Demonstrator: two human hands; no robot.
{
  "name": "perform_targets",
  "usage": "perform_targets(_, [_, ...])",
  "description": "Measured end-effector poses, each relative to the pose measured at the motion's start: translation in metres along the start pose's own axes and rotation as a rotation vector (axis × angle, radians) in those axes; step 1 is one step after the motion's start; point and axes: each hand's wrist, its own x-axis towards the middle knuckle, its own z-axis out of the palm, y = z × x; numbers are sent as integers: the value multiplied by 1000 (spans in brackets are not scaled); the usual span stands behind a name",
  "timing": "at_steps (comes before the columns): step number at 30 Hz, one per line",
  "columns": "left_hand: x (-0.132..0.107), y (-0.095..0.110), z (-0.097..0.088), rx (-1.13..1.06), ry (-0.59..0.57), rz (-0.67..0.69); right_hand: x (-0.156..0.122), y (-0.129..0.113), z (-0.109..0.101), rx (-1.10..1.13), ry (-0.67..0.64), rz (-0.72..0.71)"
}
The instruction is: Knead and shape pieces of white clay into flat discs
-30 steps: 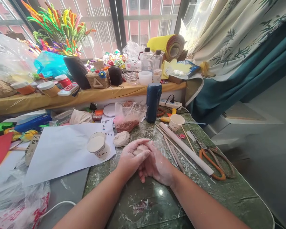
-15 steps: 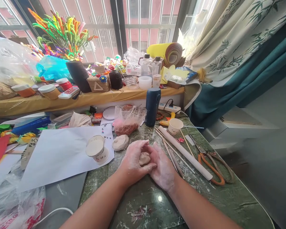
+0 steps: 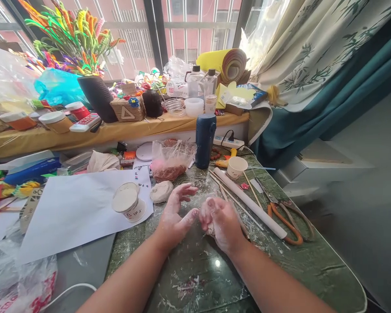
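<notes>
Over the middle of the table, my right hand [image 3: 226, 224] is closed around a lump of pale clay [image 3: 210, 229]; only a small bit of it shows below the curled fingers. Just to its left is my left hand [image 3: 173, 217], open, with the fingers apart and nothing in them. White residue covers both hands. A larger flattened piece of clay [image 3: 161, 191] lies beyond my left hand. Beside it, two paper cups [image 3: 126, 198] stand close together on a white sheet of paper [image 3: 71, 208].
To the right lie a rolling pin [image 3: 250, 204], thin sticks and large scissors with orange handles [image 3: 288, 228]. Another paper cup [image 3: 237, 166], a dark blue bottle [image 3: 205, 141] and a plastic bag of reddish material [image 3: 171, 163] stand farther back. A crowded window ledge [image 3: 169, 126] runs behind.
My hands were cupped together around the clay. They have come apart: the clay is now in my closed right hand, and my left hand has let go and opened. The view has shifted slightly.
</notes>
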Motion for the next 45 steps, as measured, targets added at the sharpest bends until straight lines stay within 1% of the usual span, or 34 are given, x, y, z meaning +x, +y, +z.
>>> perform_targets(2, [1, 5, 6, -162, 57, -94, -5, 3, 2, -121, 49, -101])
perform_targets(3, [2, 9, 9, -267, 97, -170, -8, 4, 3, -172, 66, -156])
perform_targets(4, [4, 13, 13, -397, 126, -266, -11, 5, 4, -236, 49, -211])
perform_targets(5, [5, 17, 16, -552, 146, -373, -13, 6, 5, -314, 5, -262])
perform_targets(6, [6, 21, 18, -689, 123, -474, -15, 7, 5, -392, -51, -310])
perform_targets(7, [7, 24, 20, -775, 107, -545, -16, 6, 5, -461, -91, -351])
perform_targets(8, [8, 26, 21, -833, 123, -601, -16, 6, 4, -517, -101, -386])
perform_targets(9, [9, 28, 20, -864, 142, -647, -16, 5, 2, -553, -70, -421])
perform_targets(11, [11, 28, 16, -860, 223, -703, -11, 3, -2, -554, 84, -472])
perform_targets(12, [12, 28, 13, -838, 254, -714, -8, 2, -4, -536, 167, -474])
perform_targets(14, [16, 28, 7, -787, 326, -675, -3, 2, -8, -504, 282, -445])
perform_targets(16, [20, 27, 1, -721, 353, -603, -1, 3, -9, -507, 304, -445])
perform_targets(19, [22, 24, -3, -578, 373, -505, -3, 7, -9, -558, 218, -477])
perform_targets(20, [21, 22, -4, -524, 385, -478, -4, 8, -8, -574, 181, -459])
perform_targets(22, [18, 17, -3, -447, 394, -436, -4, 12, -7, -603, 113, -372])
perform_targets(25, [12, 13, 0, -489, 316, -387, -2, 14, -5, -611, 18, -269])
perform_targets(28, [8, 14, 5, -493, 190, -366, 2, 11, -4, -593, -27, -243])
perform_targets(31, [4, 16, 11, -463, 77, -350, 4, 7, -4, -575, 42, -205])
perform_targets(33, [3, 14, 13, -479, 55, -339, 5, 5, -4, -548, 89, -185])
perform_targets(35, [5, 10, 12, -474, 91, -329, 4, 5, -5, -518, 115, -166])
perform_targets(37, [8, 4, 7, -448, 190, -305, 1, 4, -6, -524, 139, -187])
perform_targets(39, [13, 0, -1, -475, 316, -272, -2, 2, -8, -584, 160, -285])
perform_targets(40, [14, -2, -5, -483, 371, -258, -2, 2, -8, -633, 145, -337])
perform_targets(41, [16, -3, -9, -483, 413, -250, -2, 2, -9, -691, 108, -369])
perform_targets(42, [16, -4, -12, -467, 460, -248, -2, 4, -9, -755, 49, -367])
perform_targets(44, [17, -5, -14, -435, 511, -274, 1, 9, -8, -900, -94, -295])
perform_targets(45, [16, -5, -14, -419, 517, -288, 3, 13, -7, -969, -156, -265])
